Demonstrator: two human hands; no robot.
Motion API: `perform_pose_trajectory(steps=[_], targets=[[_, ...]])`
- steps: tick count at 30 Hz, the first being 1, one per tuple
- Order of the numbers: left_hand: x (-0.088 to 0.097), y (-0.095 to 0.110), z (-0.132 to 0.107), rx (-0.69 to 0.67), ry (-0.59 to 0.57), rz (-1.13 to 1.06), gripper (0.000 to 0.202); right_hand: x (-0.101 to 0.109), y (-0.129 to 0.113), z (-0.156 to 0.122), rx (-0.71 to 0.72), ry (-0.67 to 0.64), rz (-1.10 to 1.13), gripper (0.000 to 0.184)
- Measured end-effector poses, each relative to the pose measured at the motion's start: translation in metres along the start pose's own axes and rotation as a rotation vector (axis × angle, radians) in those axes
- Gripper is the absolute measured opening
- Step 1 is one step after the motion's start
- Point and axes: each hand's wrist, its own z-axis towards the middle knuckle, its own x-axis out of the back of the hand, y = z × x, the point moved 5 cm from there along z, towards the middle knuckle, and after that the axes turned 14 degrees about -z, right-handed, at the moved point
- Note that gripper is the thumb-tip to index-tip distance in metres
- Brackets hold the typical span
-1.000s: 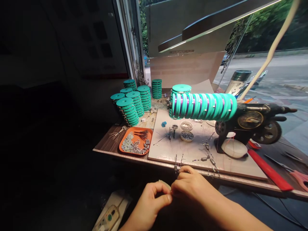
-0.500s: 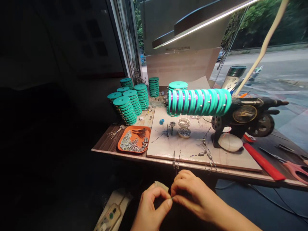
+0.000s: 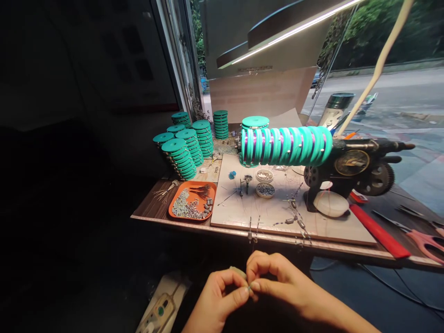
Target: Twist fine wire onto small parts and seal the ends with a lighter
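Below the table's front edge my left hand (image 3: pixel 222 296) is closed in a pinch, thumb against fingers. My right hand (image 3: pixel 277 282) also pinches, its fingertips meeting those of the left. Between them shows a tiny bluish-grey speck, too small to name. A beige wrap or scrap (image 3: pixel 238 273) sits by the left fingers, partly hidden behind them. Just above the hands, thin rods with small grey weights (image 3: pixel 249 236) stand or hang at the board's front edge. More wire pieces with grey weights (image 3: pixel 289 221) lie on the pale board (image 3: pixel 239 217).
An orange tray (image 3: pixel 171 210) holds small metal parts and tubes. Green foam spools (image 3: pixel 175 159) stand at the back left. A row of green discs (image 3: pixel 287 145) sits on a black geared machine (image 3: pixel 354 162). Pink scissors (image 3: pixel 425 243) and a red strip (image 3: pixel 379 231) lie right.
Both hands have shifted slightly, and the right fingertips have closed in against the left ones. The beige scrap is now more hidden behind the fingers. The view has moved a little.
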Motion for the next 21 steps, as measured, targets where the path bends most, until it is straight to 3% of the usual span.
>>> perform_pose_trajectory(steps=[2, 9, 21], targets=[[0.002, -0.001, 0.001, -0.022, 0.025, 0.031, 0.023, 0.000, 0.001, 0.000, 0.012, 0.011, -0.040, 0.018], [0.011, -0.005, 0.000, -0.049, 0.139, 0.040, 0.024, 0.004, -0.002, 0.000, 0.081, 0.125, -0.483, 0.007], [0.014, -0.006, -0.001, -0.052, 0.217, 0.109, 0.026, 0.002, -0.001, 0.000, 0.073, 0.137, -0.585, 0.010]])
